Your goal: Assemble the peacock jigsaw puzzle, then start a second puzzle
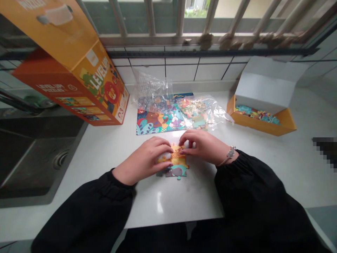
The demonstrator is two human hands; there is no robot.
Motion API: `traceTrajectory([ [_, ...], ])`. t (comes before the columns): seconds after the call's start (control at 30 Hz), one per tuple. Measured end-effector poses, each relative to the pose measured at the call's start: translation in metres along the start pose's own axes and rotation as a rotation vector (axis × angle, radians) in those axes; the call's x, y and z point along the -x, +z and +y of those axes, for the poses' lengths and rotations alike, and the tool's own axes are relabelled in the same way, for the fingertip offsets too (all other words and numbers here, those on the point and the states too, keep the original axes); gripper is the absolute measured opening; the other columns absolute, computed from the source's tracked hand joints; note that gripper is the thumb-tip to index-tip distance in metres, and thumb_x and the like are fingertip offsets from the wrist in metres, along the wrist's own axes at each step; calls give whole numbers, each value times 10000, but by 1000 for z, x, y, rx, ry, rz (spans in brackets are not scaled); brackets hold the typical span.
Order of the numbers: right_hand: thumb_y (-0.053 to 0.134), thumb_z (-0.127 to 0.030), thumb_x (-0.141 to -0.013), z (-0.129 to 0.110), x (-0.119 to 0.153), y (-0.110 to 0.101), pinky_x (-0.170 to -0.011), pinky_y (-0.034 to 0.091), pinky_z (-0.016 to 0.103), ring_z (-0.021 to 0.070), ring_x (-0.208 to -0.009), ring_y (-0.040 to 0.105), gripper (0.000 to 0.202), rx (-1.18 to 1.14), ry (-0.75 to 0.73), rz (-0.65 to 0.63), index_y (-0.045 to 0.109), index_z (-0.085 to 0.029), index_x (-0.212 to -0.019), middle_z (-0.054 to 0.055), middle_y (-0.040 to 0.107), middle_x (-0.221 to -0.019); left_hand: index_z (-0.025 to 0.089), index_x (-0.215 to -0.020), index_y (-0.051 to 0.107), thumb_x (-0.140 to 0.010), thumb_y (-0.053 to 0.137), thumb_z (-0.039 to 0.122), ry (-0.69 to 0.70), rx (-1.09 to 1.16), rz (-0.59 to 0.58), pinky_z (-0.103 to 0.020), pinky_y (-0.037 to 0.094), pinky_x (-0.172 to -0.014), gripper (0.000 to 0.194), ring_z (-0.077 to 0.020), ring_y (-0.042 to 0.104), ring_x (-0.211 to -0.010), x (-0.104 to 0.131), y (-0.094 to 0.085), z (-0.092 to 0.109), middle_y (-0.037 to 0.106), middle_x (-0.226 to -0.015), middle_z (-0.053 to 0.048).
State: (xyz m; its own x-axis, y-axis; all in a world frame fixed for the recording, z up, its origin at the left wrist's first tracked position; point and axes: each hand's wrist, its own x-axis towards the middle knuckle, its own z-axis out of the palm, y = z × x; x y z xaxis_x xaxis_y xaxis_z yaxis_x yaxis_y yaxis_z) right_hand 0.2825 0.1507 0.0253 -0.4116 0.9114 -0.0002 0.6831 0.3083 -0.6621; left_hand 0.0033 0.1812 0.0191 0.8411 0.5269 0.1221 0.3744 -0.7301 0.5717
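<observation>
On the white counter, a small cluster of joined jigsaw puzzle pieces [177, 171] lies flat between my hands. It shows yellow and orange parts at the top and a grey shape on teal at the bottom. My left hand [151, 156] holds the cluster's left side, thumb below and fingers above, covering part of it. From the upper right, my right hand [201, 146] pinches an orange puzzle piece [177, 149] at the cluster's top with thumb and fingertips. Whether that piece is fully joined I cannot tell.
Behind my hands lies a colourful picture sheet [150, 123], with clear plastic bags [219, 112] on it, one holding puzzle pieces. An open yellow box [263, 121] with more pieces stands at right. A tall orange puzzle box [97, 84] stands at left beside the sink [34, 158].
</observation>
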Motion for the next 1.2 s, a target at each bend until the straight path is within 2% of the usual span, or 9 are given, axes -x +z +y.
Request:
traceTrajectory([
  [0.2,706,-433,-1005,27,31,-46,-595,465,314,164,-601,642,302,97,283,26,789,-249,-779,4,734,-681,298,-1210,745,-962,788,555,32,-48,-50,-476,446,-1140,359,-315,623,-1337,-4,15,-3,688,-1426,-105],
  [0.3,656,-314,-987,47,35,-52,-731,558,383,251,-780,743,221,354,401,297,858,-229,-960,83,825,-882,281,-1138,745,-967,787,542,5,-56,-26,-459,456,-1096,315,-300,635,-1287,-6,17,-3,695,-1381,-94],
  [0.4,596,-233,-978,58,24,-42,-1033,578,485,340,-1176,752,415,439,333,450,789,-168,-1339,168,795,-1303,257,-1042,738,-961,796,514,-4,-67,-4,-444,466,-1047,275,-289,642,-1219,-13,20,0,701,-1306,-87],
  [0.53,630,-308,-991,59,-1,-15,-1216,483,538,374,-1472,580,649,401,208,415,554,-160,-1618,206,625,-1572,245,-995,725,-954,806,472,-5,-107,37,-415,480,-969,245,-274,631,-1125,-25,28,4,691,-1163,-72],
  [0.63,716,-459,-967,61,-16,1,-1250,421,620,432,-1557,459,836,423,256,380,421,-189,-1701,224,468,-1702,242,-1002,724,-971,786,459,-11,-134,68,-398,481,-935,227,-265,623,-1077,-34,34,6,679,-1095,-67],
  [0.7,709,-538,-981,63,-21,5,-1261,384,646,452,-1566,427,835,453,296,346,427,-212,-1697,221,442,-1719,234,-997,725,-996,753,444,-11,-134,87,-392,484,-927,211,-259,624,-1054,-37,36,7,678,-1077,-71],
  [0.9,651,-462,-1055,56,-16,-4,-1190,451,446,362,-1434,563,552,482,331,279,585,-214,-1545,196,550,-1609,221,-963,739,-1024,708,363,-7,-57,122,-392,494,-945,157,-247,631,-1039,-37,32,5,688,-1031,-72],
  [1.03,692,-370,-1034,43,-5,-11,-1166,442,437,362,-1387,598,466,513,374,235,648,-135,-1433,247,609,-1517,222,-964,746,-1022,718,363,-12,-28,111,-394,496,-951,155,-245,631,-1041,-34,31,3,687,-1034,-69],
  [1.2,730,-459,-987,33,8,-21,-965,508,411,353,-1136,717,437,539,457,122,705,-136,-1279,215,771,-1189,224,-968,747,-1027,712,368,-19,-23,104,-392,497,-948,159,-245,631,-1051,-32,31,3,684,-1056,-69],
])
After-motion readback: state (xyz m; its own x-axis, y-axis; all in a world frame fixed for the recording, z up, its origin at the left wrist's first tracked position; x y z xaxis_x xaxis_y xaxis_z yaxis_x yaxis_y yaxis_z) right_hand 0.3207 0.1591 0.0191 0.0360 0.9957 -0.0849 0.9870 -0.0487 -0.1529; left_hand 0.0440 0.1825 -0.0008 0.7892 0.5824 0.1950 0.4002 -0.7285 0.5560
